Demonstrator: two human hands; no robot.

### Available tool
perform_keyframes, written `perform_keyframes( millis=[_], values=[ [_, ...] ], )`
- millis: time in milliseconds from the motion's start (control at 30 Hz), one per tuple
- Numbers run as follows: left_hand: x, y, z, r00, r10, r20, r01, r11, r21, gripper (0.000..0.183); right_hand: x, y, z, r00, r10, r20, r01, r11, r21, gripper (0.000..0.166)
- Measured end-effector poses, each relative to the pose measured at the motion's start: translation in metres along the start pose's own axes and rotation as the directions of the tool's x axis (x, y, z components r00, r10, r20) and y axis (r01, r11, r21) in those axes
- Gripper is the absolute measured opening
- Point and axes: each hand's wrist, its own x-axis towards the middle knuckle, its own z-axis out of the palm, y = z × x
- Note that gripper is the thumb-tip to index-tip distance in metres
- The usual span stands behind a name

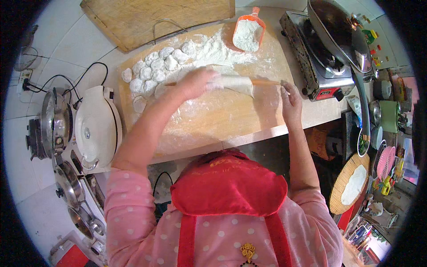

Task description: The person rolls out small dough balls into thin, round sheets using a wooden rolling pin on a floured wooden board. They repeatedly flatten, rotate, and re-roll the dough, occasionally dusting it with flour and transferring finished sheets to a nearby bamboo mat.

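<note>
My left hand [200,81], blurred by motion, lies over a sheet of dough [238,83] wrapped around a thin wooden rolling pin [265,81]. How its fingers are bent does not show. At the pin's right end, my right hand [292,96] has its thumb and fingertips on the tip. The pin lies across a floured wooden board [217,123]. Several flour-dusted dough pieces [158,64] sit at the board's upper left. Loose flour [217,50] is heaped beyond the dough, beside an orange scoop [263,33] full of flour.
A white electric appliance with a lid [96,126] stands left of the board, with metal pans [68,180] farther left. To the right is a gas stove [320,66] bearing a large wok [337,30]. A round woven tray [337,197] holds a flat white sheet. Another wooden board [160,16] leans behind.
</note>
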Motion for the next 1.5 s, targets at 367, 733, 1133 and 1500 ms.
perform_keyframes(
  millis=[367,733,1133,1500],
  values=[
    [-0.043,0.017,-0.101,0.926,-0.338,-0.171,0.221,0.849,-0.481,0.039,0.077,-0.027,0.021,0.988,-0.049,0.149,0.038,0.996,0.077,0.024],
    [-0.137,0.046,-0.123,0.646,-0.754,-0.119,0.56,0.574,-0.598,0.043,0.09,-0.026,0.165,0.698,-0.53,0.482,0.709,0.609,-0.356,0.042],
    [-0.193,0.036,-0.102,0.624,-0.75,-0.219,0.526,0.611,-0.592,0.035,0.057,-0.027,0.098,0.687,-0.191,0.701,0.638,0.621,-0.456,0.074],
    [-0.198,0.027,-0.087,0.713,-0.675,-0.188,0.369,0.59,-0.718,0.034,-0.037,-0.03,0.096,0.74,-0.218,0.636,0.652,0.465,-0.599,0.073]
  ],
)
